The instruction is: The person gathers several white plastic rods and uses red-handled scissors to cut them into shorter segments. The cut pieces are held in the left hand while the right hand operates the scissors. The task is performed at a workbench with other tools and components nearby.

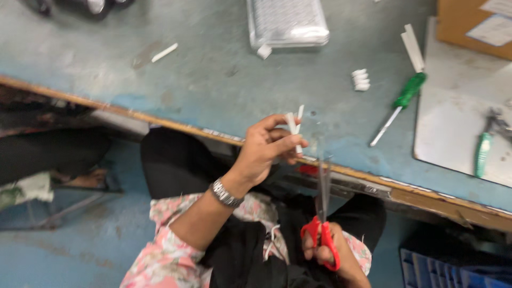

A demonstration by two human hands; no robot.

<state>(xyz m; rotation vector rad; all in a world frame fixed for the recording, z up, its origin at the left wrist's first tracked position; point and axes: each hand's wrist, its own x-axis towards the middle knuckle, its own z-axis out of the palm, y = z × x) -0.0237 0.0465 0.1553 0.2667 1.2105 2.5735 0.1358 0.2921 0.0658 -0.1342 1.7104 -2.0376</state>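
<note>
On the far side of the table (pixel 213 80) a clear plastic tray (pixel 287 22) holds what look like small parts, too blurred to tell. The left hand (pixel 265 148) pinches thin white strips (pixel 294 125) upright above the table's near edge. The right hand (pixel 325 250) grips red-handled scissors (pixel 322 213), blades pointing away, near the strips.

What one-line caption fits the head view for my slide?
Left hand pinches thin white strips while right hand holds red-handled scissors below a blue-grey workbench.

Bench edge (pixel 176 125) open btwn hands; screwdriver (pixel 401 104), prob pliers (pixel 488 141) block right.
</note>
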